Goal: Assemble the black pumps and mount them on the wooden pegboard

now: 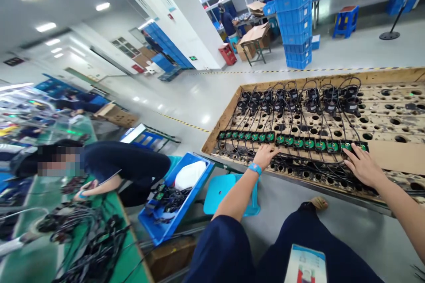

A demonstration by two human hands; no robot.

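Note:
A long row of small green circuit boards [309, 143] in black housings lies across a wooden board with many round holes [381, 119]. Black cables [292, 126] run from the row to black cylindrical parts [312, 101] standing in pairs at the far side. My left hand [264, 157], with a blue wristband, reaches to the near edge of the row left of its middle, fingers stretched out. At the right end, my right hand [363, 168] lies with spread fingers on the last boards. Neither hand grips anything that I can see.
Left of me, a blue crate [199, 185] holds cables and a white bag beside a turquoise stool [217, 194]. A co-worker [122, 163] bends over a green bench [124, 239] piled with black cables. Stacked blue crates [294, 22] stand beyond the board.

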